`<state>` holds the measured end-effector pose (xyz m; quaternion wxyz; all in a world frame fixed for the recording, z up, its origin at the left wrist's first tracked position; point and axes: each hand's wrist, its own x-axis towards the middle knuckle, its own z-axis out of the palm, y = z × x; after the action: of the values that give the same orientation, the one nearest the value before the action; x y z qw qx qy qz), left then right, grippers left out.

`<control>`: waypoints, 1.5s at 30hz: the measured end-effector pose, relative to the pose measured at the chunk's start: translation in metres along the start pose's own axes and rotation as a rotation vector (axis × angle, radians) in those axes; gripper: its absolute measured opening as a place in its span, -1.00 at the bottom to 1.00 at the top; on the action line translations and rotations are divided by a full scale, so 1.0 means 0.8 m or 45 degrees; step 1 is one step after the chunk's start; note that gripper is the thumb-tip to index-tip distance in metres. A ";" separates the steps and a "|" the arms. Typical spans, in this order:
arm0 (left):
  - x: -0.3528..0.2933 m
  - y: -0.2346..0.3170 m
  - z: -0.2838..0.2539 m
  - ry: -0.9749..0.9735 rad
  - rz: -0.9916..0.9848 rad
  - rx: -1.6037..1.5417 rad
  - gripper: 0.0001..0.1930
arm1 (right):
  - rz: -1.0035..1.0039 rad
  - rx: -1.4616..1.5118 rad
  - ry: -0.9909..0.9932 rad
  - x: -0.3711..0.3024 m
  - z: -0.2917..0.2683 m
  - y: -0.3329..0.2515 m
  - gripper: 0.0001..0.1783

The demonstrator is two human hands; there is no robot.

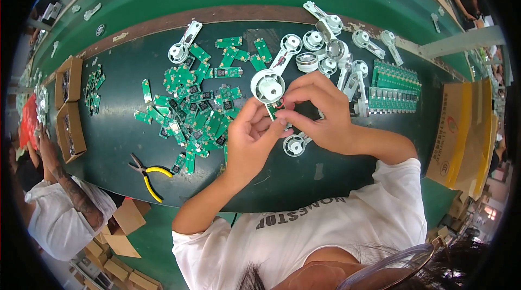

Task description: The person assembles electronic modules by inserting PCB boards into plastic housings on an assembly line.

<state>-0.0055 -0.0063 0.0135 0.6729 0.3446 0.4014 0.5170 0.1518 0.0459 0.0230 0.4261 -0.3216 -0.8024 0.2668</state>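
A white plastic handheld fan housing [264,93], with a round ringed head and a narrow handle, is held in front of me. My left hand [251,133] is closed around the handle below the head. My right hand [320,106] is closed in a pinch at the same handle, its thumb and forefinger meeting at a small green circuit board [274,108] with thin red wire beside it. The fingers partly hide the board and the handle's lower end. Just beyond the held housing lies another fan housing [285,52]. One more round white head [294,145] lies beneath my right hand.
Loose green circuit boards [198,111] are heaped left of my hands. Yellow-handled pliers [150,175] lie near the table's front edge. Several white housings [325,45] and panelled boards [395,88] are at the right. Cardboard boxes [69,133] stand left; a carton [455,137] stands right.
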 end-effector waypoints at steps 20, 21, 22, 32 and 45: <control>0.004 -0.005 -0.017 -0.177 -0.090 -0.476 -0.56 | 0.809 1.217 -0.042 0.017 -0.027 -0.008 -0.80; 0.005 -0.005 -0.015 -0.141 -0.076 -0.450 -0.56 | 0.919 1.328 -0.056 0.017 -0.027 -0.006 -0.80; 0.006 -0.005 -0.014 -0.141 -0.075 -0.449 -0.56 | 1.029 1.439 -0.071 0.016 -0.027 -0.005 -0.81; 0.001 -0.008 -0.008 -0.098 -0.026 -0.150 -0.60 | 0.738 1.064 -0.054 0.014 -0.027 -0.002 -0.86; 0.000 -0.009 -0.012 -0.301 -0.060 -0.488 -0.55 | -0.041 0.470 -0.010 0.012 -0.013 0.017 -0.82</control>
<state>-0.0108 -0.0074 0.0032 0.7804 0.2593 0.2221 0.5239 0.1603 0.0636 0.0237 0.4790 -0.2241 -0.7465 0.4038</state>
